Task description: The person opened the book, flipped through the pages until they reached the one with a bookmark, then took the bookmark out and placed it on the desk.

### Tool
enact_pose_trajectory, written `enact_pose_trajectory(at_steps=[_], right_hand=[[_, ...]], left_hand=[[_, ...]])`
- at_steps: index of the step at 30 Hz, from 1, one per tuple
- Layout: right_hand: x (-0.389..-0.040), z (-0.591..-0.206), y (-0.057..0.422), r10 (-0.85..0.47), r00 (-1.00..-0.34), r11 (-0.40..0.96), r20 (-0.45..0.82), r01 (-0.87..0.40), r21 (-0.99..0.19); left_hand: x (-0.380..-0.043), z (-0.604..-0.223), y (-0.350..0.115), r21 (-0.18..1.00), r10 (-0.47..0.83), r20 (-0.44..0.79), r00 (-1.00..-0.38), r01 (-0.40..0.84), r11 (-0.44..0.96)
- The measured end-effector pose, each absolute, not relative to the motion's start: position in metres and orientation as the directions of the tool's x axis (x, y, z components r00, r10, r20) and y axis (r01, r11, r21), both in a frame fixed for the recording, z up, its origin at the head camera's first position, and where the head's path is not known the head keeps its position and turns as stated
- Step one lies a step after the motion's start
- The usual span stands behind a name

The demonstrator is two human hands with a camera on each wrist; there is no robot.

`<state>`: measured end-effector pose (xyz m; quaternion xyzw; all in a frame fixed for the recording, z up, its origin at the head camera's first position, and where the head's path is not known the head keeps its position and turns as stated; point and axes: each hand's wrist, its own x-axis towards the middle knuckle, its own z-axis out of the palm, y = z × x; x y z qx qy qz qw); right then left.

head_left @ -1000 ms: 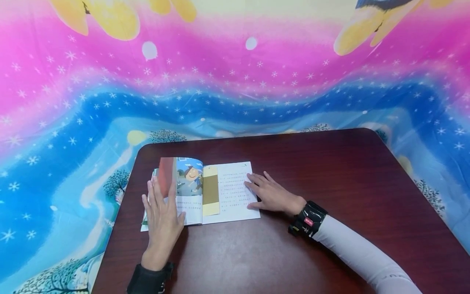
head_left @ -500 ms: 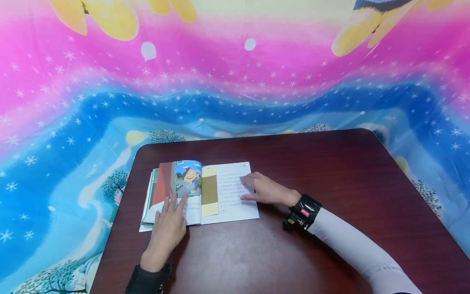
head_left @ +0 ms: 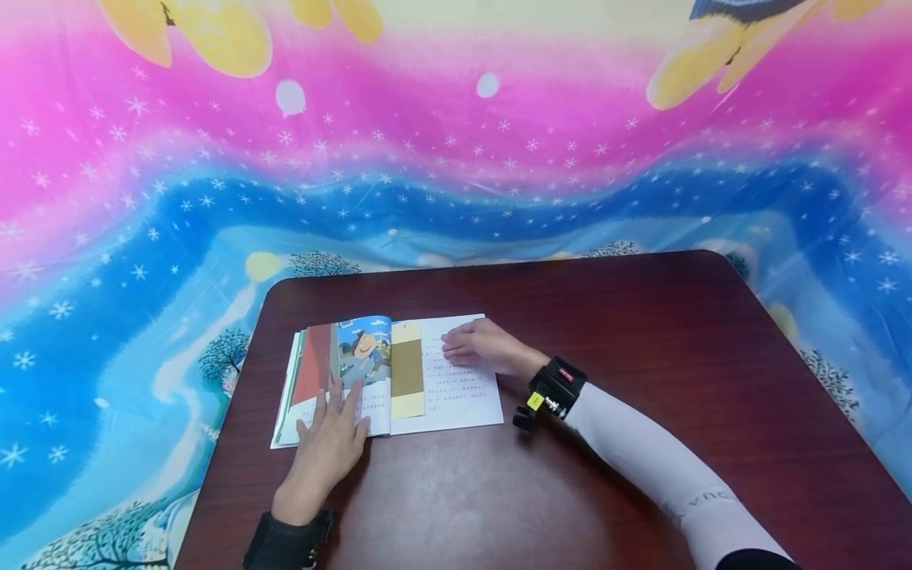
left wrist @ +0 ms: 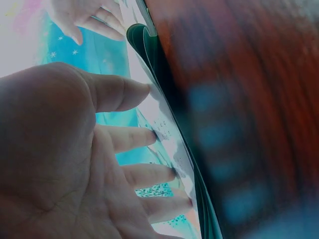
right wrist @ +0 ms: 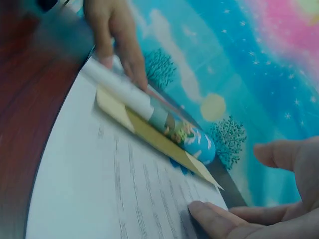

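An open picture book (head_left: 463, 400) lies on the dark table, its left page showing a cartoon child and its right page printed text. Along the inner fold, on the right page, lies a yellow and brown bookmark (head_left: 408, 368). My left hand (head_left: 328, 443) rests on the lower left page with spread fingers; in the left wrist view its fingertips (left wrist: 167, 173) touch the paper. My right hand (head_left: 488, 346) is over the upper right page, to the right of the bookmark. In the right wrist view, its fingers (right wrist: 214, 221) reach the page with nothing held, and the bookmark (right wrist: 149, 137) stands slightly raised.
The reddish-brown table (head_left: 606, 332) extends right of the book and toward me. A patterned pink and blue cloth (head_left: 456, 158) hangs behind the table's far edge. A black band with a small camera (head_left: 556, 392) sits on my right wrist.
My left hand has come down onto the left page, which now lies flatter. My right hand has slid left and away from me across the right page, toward the bookmark.
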<state>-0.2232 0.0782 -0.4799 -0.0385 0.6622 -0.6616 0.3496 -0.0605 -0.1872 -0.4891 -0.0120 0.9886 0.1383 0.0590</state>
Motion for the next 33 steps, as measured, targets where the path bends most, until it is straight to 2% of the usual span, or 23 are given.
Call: enact_pose_trajectory(at_steps=[6, 14, 19, 26, 33], right_hand=[[-0.225, -0.481, 0.062, -0.524, -0.690, 0.004, -0.499, 0.584, -0.812], [-0.226, -0.487, 0.040, -0.490, -0.680, -0.058, -0.546, 0.650, -0.758], [-0.224, -0.492, 0.029, -0.457, -0.709, -0.049, -0.537, 0.622, -0.781], [-0.219, -0.498, 0.015, -0.404, -0.765, 0.067, -0.501, 0.522, -0.851], [-0.218, -0.500, 0.008, -0.301, -0.811, 0.157, -0.502, 0.477, -0.865]], left_hand=[[-0.061, -0.488, -0.186, 0.275, -0.007, -0.148, -0.989, -0.048, 0.960], [-0.061, -0.488, -0.186, 0.279, -0.005, -0.165, -0.986, -0.052, 0.959], [-0.062, -0.489, -0.186, 0.269, -0.003, -0.175, -0.985, -0.051, 0.962], [-0.063, -0.491, -0.186, 0.258, -0.005, -0.180, -0.984, -0.052, 0.965], [-0.062, -0.491, -0.186, 0.258, -0.002, -0.182, -0.983, -0.050, 0.965]])
